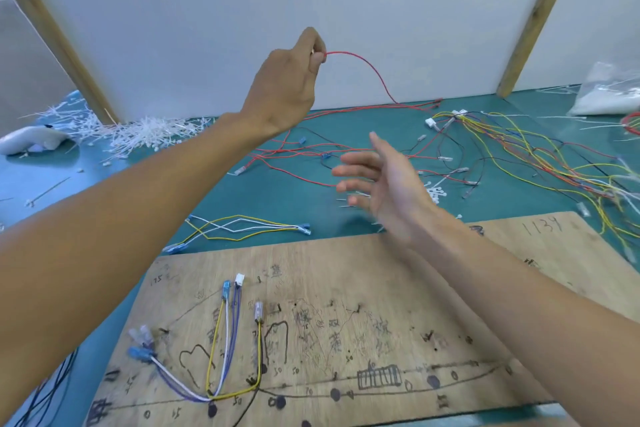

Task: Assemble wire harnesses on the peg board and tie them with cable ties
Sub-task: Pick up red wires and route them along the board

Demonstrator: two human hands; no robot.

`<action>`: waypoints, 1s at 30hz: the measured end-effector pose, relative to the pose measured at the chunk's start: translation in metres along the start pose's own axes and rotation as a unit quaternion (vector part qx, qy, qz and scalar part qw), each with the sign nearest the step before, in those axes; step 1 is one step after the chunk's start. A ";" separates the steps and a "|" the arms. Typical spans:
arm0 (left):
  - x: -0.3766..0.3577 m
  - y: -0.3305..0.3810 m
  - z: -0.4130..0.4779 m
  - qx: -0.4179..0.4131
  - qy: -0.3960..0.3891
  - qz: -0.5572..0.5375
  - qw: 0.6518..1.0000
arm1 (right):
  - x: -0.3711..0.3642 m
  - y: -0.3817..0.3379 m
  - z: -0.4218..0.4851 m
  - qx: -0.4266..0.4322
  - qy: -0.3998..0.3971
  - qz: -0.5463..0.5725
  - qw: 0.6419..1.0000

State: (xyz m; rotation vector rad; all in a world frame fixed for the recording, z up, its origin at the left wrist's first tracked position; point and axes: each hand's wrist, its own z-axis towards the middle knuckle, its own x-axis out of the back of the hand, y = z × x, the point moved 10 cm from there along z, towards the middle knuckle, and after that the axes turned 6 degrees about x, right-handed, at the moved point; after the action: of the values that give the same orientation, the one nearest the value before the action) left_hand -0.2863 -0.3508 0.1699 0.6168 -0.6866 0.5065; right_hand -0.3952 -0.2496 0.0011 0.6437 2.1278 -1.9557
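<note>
My left hand (289, 87) is raised high above the green table and pinches one end of a red wire (370, 71), which arcs down to the right into a loose tangle of red wires (294, 152). My right hand (381, 180) hovers open and blurred over that tangle, fingers spread toward the left. Below lies the wooden peg board (346, 322), with yellow, white and purple wires (221, 350) routed round its pegs at the lower left, ending in blue and clear terminals.
A heap of white cable ties (138, 135) lies at the back left. A mixed bundle of yellow, red and black wires (540, 156) spreads at the right. A small yellow and white harness (242, 227) lies before the board. A plastic bag (609, 94) sits far right.
</note>
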 end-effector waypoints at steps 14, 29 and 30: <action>0.058 0.012 -0.089 0.002 -0.061 -0.040 0.997 | 0.030 -0.090 0.115 0.037 0.062 0.057 0.996; 0.107 -0.055 -0.190 0.128 -0.182 -0.012 0.975 | -0.006 -0.124 -0.024 0.193 -0.008 0.148 0.970; 0.115 -0.054 -0.195 0.130 -0.165 -0.011 0.978 | -0.007 -0.129 -0.043 0.218 -0.004 0.093 0.972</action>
State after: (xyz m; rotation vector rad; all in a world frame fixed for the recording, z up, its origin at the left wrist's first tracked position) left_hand -0.0941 -0.2329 0.1130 0.9681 -0.9349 0.4817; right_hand -0.4373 -0.2141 0.1252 0.8649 1.5673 -2.3222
